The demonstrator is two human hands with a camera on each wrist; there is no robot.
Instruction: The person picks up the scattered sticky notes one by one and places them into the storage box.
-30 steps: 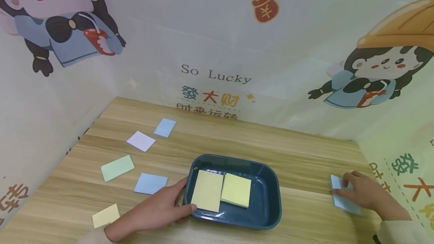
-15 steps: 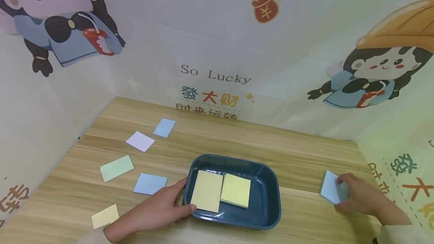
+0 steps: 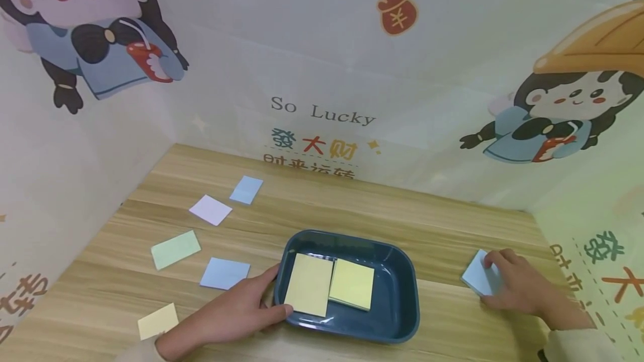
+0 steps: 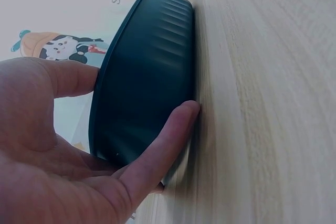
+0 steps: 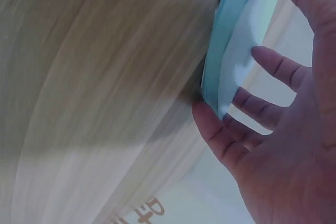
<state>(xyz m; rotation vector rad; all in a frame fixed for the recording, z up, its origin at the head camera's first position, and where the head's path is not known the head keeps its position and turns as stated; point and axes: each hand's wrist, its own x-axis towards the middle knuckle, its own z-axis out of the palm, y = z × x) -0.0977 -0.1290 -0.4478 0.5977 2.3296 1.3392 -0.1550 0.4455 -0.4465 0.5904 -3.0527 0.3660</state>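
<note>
Our right hand (image 3: pixel 520 286) grips the blue pad (image 3: pixel 481 276) between thumb and fingers (image 5: pixel 218 135), over the right part of the bench (image 3: pixel 437 228), well apart from the dark blue tray (image 3: pixel 394 295). Its sheets look slightly fanned, so an even pinch should serve us best. Our left hand (image 3: pixel 233 313) grips the tray's left end; a light hold should steady it.
</note>
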